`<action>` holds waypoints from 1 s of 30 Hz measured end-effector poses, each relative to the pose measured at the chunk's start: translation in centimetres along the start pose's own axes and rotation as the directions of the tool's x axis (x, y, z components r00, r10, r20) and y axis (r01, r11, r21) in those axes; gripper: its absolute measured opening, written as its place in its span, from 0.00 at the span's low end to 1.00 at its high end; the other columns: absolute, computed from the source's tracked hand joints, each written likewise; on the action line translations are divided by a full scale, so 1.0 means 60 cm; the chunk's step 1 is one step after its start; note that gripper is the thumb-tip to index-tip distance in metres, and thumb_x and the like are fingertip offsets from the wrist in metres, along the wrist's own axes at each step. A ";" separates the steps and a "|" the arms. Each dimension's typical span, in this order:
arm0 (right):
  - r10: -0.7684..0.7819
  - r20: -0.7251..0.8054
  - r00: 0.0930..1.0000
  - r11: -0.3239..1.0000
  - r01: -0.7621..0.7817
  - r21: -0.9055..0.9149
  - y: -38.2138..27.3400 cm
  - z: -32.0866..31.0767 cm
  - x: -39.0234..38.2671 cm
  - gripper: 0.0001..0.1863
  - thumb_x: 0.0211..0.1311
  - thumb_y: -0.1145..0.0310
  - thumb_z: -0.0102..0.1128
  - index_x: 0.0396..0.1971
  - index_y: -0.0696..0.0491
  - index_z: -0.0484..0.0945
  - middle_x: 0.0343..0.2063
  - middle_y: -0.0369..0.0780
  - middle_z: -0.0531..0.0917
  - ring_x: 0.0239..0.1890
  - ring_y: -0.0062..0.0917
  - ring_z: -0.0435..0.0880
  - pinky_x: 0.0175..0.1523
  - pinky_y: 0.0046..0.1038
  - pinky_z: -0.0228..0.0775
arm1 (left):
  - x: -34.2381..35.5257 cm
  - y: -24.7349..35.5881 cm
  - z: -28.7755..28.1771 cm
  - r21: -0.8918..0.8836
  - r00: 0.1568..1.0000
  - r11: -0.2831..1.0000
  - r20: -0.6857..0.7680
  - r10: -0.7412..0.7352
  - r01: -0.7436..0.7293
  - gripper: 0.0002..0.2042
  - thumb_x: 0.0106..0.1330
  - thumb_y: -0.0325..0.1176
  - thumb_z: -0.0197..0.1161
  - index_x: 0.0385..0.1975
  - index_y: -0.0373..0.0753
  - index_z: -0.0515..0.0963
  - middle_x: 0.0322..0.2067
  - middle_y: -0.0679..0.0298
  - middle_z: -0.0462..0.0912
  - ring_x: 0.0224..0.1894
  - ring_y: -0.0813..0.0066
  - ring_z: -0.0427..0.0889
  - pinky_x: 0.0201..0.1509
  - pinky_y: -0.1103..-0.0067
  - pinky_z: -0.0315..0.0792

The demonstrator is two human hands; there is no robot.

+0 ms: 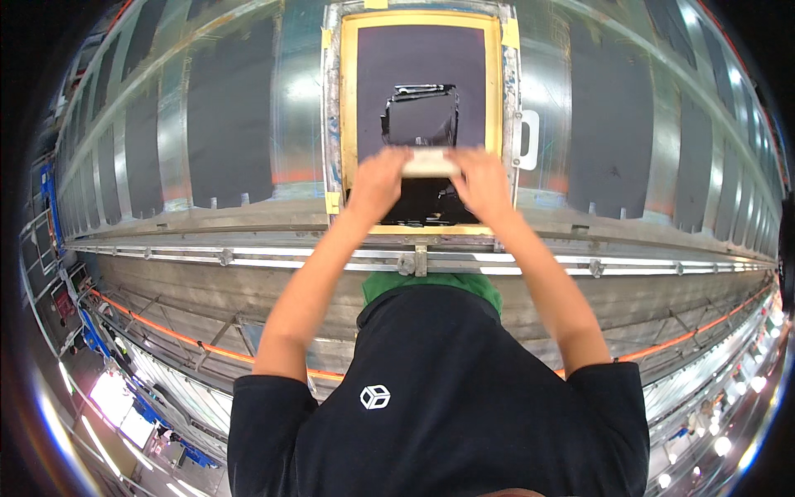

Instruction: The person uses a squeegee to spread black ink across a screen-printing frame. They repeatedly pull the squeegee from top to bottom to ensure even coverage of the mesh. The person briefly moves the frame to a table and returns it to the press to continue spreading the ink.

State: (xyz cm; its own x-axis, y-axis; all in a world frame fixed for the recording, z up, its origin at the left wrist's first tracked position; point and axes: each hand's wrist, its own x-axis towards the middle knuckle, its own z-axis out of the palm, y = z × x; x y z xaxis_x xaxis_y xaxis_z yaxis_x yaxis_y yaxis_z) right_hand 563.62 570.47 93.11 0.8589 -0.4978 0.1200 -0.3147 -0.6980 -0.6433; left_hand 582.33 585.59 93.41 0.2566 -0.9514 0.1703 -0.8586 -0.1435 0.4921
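In front of me lies a screen printing frame with yellow tape along its inner edges and a dark mesh. A pale squeegee crosses the mesh, its handle held between my two hands. My left hand closes round its left end and my right hand round its right end. Both hands are slightly blurred. Glossy black ink lies on the mesh on the near side of the squeegee. Beyond it, a rough black ink outline surrounds a greyer patch. The squeegee's lower edge is hard to make out.
Dark grey fabric-like panels lie on the long table at left and right. A metal rail with clamps runs along the near edge. A white printed shape shows beside the frame. An orange line stretches below the rail.
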 end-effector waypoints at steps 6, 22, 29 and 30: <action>-0.015 0.022 1.000 0.996 0.013 0.092 -0.034 -0.016 -0.092 0.25 0.49 0.68 0.74 0.51 0.53 0.82 0.49 0.41 0.84 0.48 0.36 0.80 0.54 0.38 0.71 | -0.092 0.050 -0.015 -0.021 0.998 0.999 0.052 -0.038 0.039 0.18 0.55 0.18 0.62 0.46 0.40 0.80 0.46 0.60 0.86 0.50 0.60 0.85 0.45 0.69 0.78; 0.608 -0.353 0.711 0.749 -0.366 0.552 0.183 -0.054 0.078 0.09 0.73 0.62 0.60 0.45 0.47 0.85 0.16 0.31 0.68 0.21 0.16 0.64 0.28 0.28 0.57 | 0.009 -0.011 -0.022 -0.166 0.982 0.981 -0.138 -0.128 0.104 0.22 0.53 0.17 0.66 0.50 0.41 0.82 0.52 0.58 0.85 0.55 0.56 0.83 0.57 0.68 0.78; 0.612 -0.383 0.692 0.759 -0.378 0.530 0.054 -0.002 0.135 0.13 0.74 0.59 0.58 0.45 0.51 0.84 0.19 0.35 0.78 0.24 0.19 0.73 0.34 0.29 0.67 | -0.193 -0.031 -0.090 -0.021 0.997 0.999 -0.069 -0.027 0.026 0.29 0.46 0.18 0.65 0.53 0.44 0.80 0.56 0.66 0.83 0.63 0.64 0.78 0.53 0.70 0.75; 0.562 -0.440 0.700 0.795 -0.313 0.519 0.027 0.033 0.153 0.13 0.74 0.59 0.57 0.45 0.51 0.84 0.23 0.37 0.82 0.26 0.20 0.76 0.36 0.28 0.69 | -0.214 -0.054 -0.114 -0.008 0.996 1.000 -0.085 -0.025 0.024 0.30 0.45 0.18 0.65 0.54 0.43 0.79 0.56 0.65 0.83 0.63 0.64 0.78 0.54 0.69 0.74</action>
State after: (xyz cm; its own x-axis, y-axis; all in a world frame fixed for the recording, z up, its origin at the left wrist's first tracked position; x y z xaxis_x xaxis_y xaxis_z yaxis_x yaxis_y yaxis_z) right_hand 571.81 565.78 91.69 0.2469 -0.9675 0.0549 -0.3092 -0.1323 -0.9417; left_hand 584.85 600.16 95.47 0.3144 -0.9210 0.2300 -0.8487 -0.1641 0.5028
